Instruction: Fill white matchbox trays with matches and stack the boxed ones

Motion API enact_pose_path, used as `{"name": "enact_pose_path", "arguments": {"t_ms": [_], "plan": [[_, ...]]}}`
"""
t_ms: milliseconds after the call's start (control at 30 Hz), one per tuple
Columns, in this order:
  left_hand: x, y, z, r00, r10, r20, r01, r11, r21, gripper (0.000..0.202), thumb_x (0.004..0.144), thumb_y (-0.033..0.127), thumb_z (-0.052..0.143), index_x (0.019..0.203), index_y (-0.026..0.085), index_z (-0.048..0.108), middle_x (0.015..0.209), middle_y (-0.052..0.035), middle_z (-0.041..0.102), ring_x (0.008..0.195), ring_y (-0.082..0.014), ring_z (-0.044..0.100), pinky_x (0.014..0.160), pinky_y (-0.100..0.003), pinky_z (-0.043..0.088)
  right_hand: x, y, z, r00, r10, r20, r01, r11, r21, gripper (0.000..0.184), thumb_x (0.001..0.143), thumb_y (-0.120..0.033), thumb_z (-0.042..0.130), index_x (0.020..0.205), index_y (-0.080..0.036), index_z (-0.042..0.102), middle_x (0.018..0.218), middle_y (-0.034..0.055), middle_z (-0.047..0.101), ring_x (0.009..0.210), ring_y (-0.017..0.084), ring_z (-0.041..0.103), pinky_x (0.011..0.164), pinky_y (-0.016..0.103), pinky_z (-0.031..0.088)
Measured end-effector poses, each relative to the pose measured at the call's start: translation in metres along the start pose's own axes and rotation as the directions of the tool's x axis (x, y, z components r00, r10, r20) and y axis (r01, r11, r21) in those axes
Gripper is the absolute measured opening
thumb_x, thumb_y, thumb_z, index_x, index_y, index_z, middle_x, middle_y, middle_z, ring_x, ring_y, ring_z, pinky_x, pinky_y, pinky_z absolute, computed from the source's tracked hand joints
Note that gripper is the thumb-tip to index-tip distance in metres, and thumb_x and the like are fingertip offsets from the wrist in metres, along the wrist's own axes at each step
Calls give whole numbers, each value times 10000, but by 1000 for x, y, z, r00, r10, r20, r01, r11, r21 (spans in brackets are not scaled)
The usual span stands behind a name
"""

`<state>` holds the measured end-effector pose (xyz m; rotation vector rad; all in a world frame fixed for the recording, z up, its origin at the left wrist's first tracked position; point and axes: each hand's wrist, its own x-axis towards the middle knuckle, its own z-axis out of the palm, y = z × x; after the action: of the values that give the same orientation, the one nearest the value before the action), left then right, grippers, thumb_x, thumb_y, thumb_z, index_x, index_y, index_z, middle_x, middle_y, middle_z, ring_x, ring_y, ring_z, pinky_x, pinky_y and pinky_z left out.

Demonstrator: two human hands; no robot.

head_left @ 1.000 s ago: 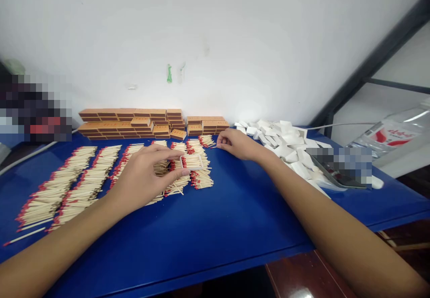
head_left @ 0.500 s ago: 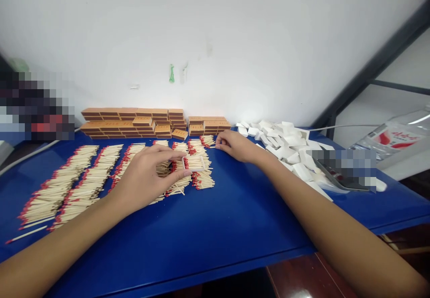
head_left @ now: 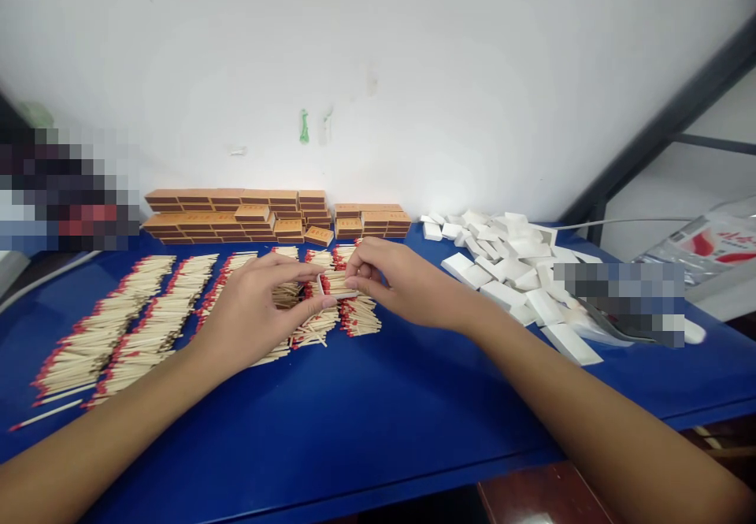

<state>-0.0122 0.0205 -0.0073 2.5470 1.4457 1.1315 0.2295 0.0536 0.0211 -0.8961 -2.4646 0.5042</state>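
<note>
My left hand [head_left: 260,307] pinches a small white matchbox tray [head_left: 332,284] between thumb and fingers, just above the heaps of red-tipped matches [head_left: 142,319]. The tray holds matches. My right hand [head_left: 393,280] has come to the tray's right end, its fingers curled and pinched over the matches there; what it grips is too small to make out. Both hands hover over the middle of the blue table [head_left: 378,406].
Orange matchbox sleeves [head_left: 236,217] are stacked in rows along the white wall. A pile of white inner trays [head_left: 508,260] lies to the right. A clear plastic bag [head_left: 702,244] and a blurred flat object sit at the far right edge.
My right hand has moved left from the far match heap to the tray held in my left hand. The left hand has stayed put.
</note>
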Motion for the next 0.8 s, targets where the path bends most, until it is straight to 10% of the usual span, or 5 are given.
{"name": "enact_pose_path", "arguments": {"t_ms": [467, 800], "plan": [[-1, -1, 0, 1000, 7, 13, -7, 999, -40, 371, 843, 525, 776, 1099, 256, 772, 1044, -51, 751, 949, -237, 678, 866, -380, 530, 6, 10, -1, 995, 19, -102, -22, 1000, -20, 89, 951, -196, 582, 902, -193, 657, 896, 42, 653, 800, 153, 570, 719, 294, 418], [-4, -1, 2, 999, -34, 28, 37, 992, -123, 371, 866, 514, 757, 1131, 255, 765, 1065, -56, 722, 979, -240, 667, 891, -393, 526, 104, 35, 7, 979, 202, -9, -192, 916, -353, 339, 883, -450, 657, 1027, -149, 716, 853, 103, 733, 741, 216, 627, 616, 320, 373]]}}
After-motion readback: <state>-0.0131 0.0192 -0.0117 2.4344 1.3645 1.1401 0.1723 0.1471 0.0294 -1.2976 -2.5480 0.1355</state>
